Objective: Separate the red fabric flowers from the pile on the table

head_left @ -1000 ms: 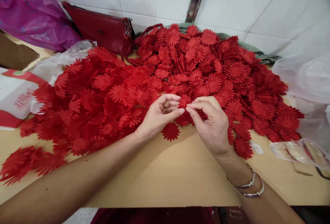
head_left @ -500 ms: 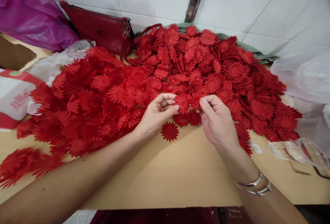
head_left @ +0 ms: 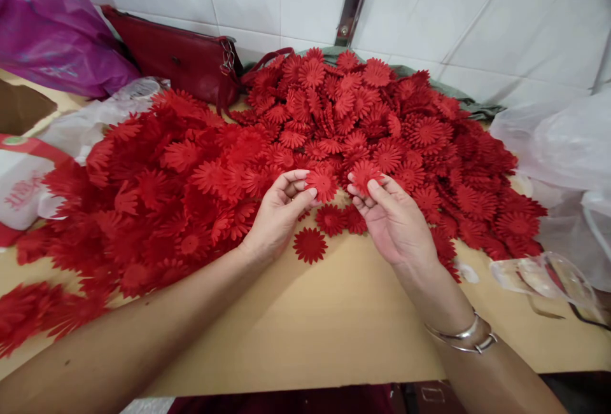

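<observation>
My left hand (head_left: 279, 213) pinches a red artificial flower piece (head_left: 323, 184) by its left edge, between thumb and fingers. A second red flower piece (head_left: 365, 175) is gripped in my right hand (head_left: 398, 223), thumb on its petals and fingers behind. The two pieces are held apart, side by side, just above the table. Below them a single flat flower piece (head_left: 310, 245) lies on the wood, with a couple more (head_left: 331, 220) close behind it. A big heap of such red flower pieces (head_left: 344, 105) spreads behind both hands.
The wooden table (head_left: 296, 331) ends at a white tiled wall (head_left: 248, 0). A dark red handbag (head_left: 162, 45) and a purple bag (head_left: 52, 26) stand at the back left. Clear plastic bags (head_left: 563, 147) and a clear plastic lid (head_left: 548, 277) lie at the right.
My hands have drawn slightly apart; the flower pieces, close together before, are now separated. The right hand's piece has turned to show its face. The view has shifted slightly.
</observation>
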The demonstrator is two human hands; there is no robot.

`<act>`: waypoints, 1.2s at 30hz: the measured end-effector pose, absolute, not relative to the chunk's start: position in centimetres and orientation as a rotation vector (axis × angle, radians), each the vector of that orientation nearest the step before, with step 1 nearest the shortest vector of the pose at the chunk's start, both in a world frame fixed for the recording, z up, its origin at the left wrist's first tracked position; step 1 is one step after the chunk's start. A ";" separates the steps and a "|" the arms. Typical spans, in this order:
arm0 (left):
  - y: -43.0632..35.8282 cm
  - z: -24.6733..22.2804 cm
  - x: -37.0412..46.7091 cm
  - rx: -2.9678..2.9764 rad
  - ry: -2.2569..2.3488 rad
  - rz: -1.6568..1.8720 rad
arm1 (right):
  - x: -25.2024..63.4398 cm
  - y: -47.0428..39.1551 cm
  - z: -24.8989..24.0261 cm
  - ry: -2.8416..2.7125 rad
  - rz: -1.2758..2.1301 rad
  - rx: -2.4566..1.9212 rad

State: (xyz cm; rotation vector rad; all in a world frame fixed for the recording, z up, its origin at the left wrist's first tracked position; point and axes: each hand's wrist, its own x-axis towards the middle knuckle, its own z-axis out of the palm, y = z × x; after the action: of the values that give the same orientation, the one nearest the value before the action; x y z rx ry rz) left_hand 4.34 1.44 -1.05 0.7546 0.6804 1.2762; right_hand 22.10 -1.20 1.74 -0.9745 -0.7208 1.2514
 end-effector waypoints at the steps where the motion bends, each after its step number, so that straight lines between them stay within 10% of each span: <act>1: 1.4 -1.0 4.3 0.752 0.685 1.275 | 22.0 -1.2 1.7 -0.745 1.238 -0.988; 36: 1.0 -0.8 4.0 1.128 0.838 1.252 | 21.3 -2.2 1.4 -1.213 0.705 -1.141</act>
State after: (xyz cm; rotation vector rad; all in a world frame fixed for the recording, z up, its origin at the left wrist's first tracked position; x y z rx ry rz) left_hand 4.03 1.01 -0.81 1.1276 0.8375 1.2523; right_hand 21.26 -2.21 1.36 -1.1406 -1.2135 0.7049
